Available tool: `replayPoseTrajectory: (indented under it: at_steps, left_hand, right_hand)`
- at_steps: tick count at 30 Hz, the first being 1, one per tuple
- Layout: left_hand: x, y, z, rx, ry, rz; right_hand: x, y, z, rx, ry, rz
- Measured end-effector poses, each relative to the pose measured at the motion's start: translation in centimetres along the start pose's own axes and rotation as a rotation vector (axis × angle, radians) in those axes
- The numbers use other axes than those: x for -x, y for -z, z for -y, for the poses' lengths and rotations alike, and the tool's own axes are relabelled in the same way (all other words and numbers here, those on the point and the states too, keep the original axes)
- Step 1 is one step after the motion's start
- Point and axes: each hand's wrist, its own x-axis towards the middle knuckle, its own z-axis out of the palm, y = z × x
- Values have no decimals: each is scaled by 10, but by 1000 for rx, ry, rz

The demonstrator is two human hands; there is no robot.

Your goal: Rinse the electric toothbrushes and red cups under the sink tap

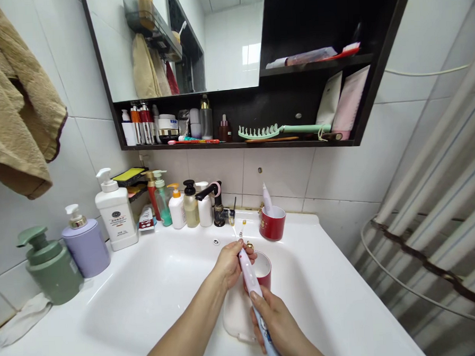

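Observation:
Over the sink I hold a pale pink and blue electric toothbrush [249, 275] at a slant, its brush head up toward the tap. My right hand [280, 316] wraps around the lower handle. Near the top, the fingers of my left hand [229, 264] pinch the toothbrush at the neck. Behind the toothbrush a red cup with a white inside [265, 276] is partly hidden. A shallow whitish tray [237, 321] lies under my hands in the basin. At the back, another red cup [272, 226] holds a pale tube [267, 199] standing upright.
The white sink [149, 310] has a black tap [218, 205] at its back edge. Several pump bottles, among them a purple bottle [87, 247] and a green bottle [53, 272], line the left and back. A dark cabinet [259, 143] hangs above; a curtain [434, 205] is at right.

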Motion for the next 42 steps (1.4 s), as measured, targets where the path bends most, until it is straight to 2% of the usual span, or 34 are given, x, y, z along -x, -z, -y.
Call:
replayPoseTrajectory:
  at_steps: [4, 7, 9, 11, 14, 17, 20, 23, 27, 31, 35, 38, 42]
  left_hand:
    - [7, -7, -1, 19, -92, 29]
    - [9, -7, -2, 2, -163, 16]
    - [8, -3, 1, -99, -230, -42]
    - [6, 5, 7, -285, -310, -78]
    - [5, 16, 19, -663, -437, -55]
    - [8, 23, 30, -1047, -551, 1]
    - [9, 25, 37, -1327, -569, 100]
    - [6, 24, 41, -1456, -540, 138]
    - [7, 19, 42, -1439, -561, 166]
    - [15, 3, 41, -1316, -596, 242]
    - [15, -27, 39, -1306, -676, 340]
    - [5, -54, 40, -1280, -738, 414]
    - [-22, -86, 46, -1227, -756, 433]
  right_hand:
    - [0, 0, 9, 48, 116, -34]
    - [-12, 8, 28, 62, 278, -158]
    - [-27, 16, 43, 85, 442, -242]
    - [-43, 23, 53, 93, 510, -301]
    - [-63, 31, 56, 130, 528, -347]
    - [-74, 36, 47, 214, 514, -361]
    - [-79, 40, 35, 324, 502, -388]
    - [-80, 44, 26, 417, 493, -431]
    - [-76, 48, 18, 495, 468, -469]
    - [-65, 60, 20, 537, 441, -478]
    - [-50, 88, 35, 563, 432, -525]
    - [-42, 113, 53, 586, 428, -587]
    - [-44, 145, 73, 628, 403, -692]
